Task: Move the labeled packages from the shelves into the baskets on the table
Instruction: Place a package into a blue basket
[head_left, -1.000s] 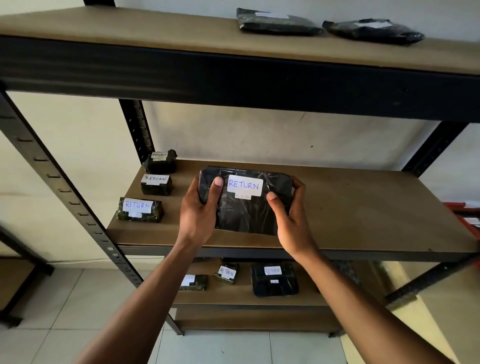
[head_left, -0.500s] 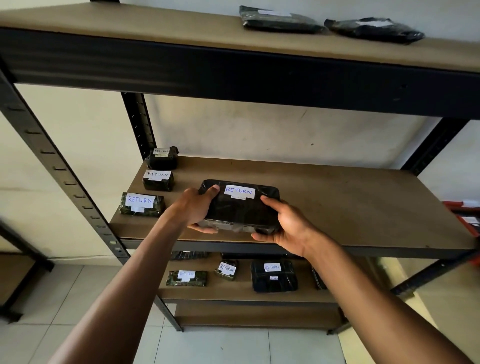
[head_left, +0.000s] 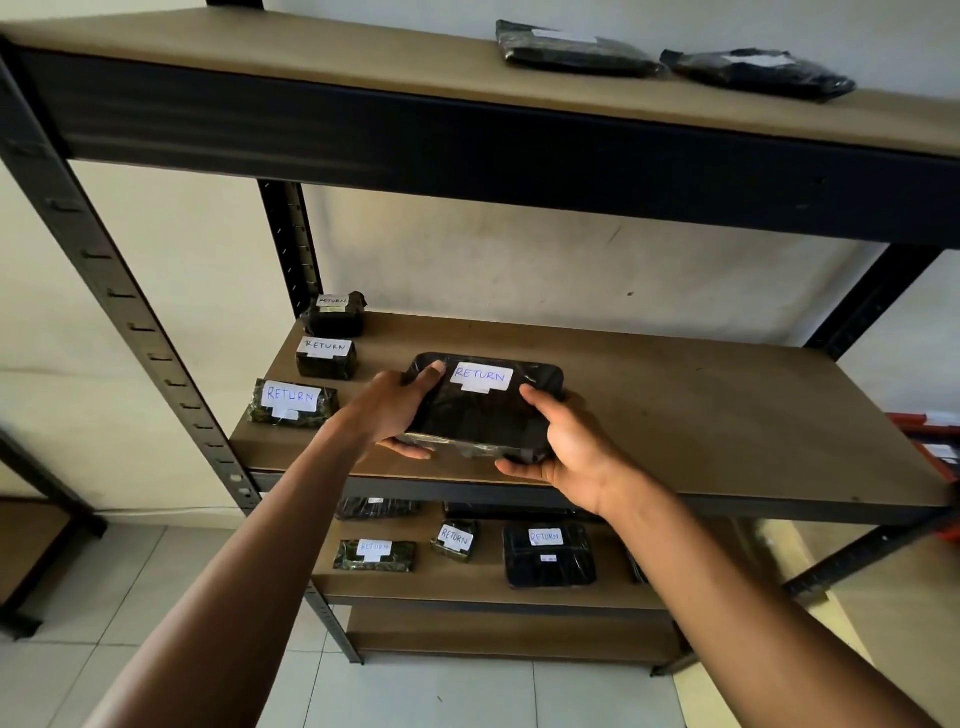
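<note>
Both hands are clasped on one black wrapped package, held flat just above the front part of the middle shelf. The left hand takes its left end, thumb on top and fingers curled underneath; the right hand takes the near right corner the same way, so each grip is closed on the package. A white label on its top reads "RETURN" in blue handwriting. To the left on the same shelf lie three smaller dark packages in a row, front, middle and back, each with a white "RETURN" label. On the lower shelf sit more labelled packages, among them a black one marked "RETURN". Two black packages rest on the top shelf; their labels cannot be read.
</note>
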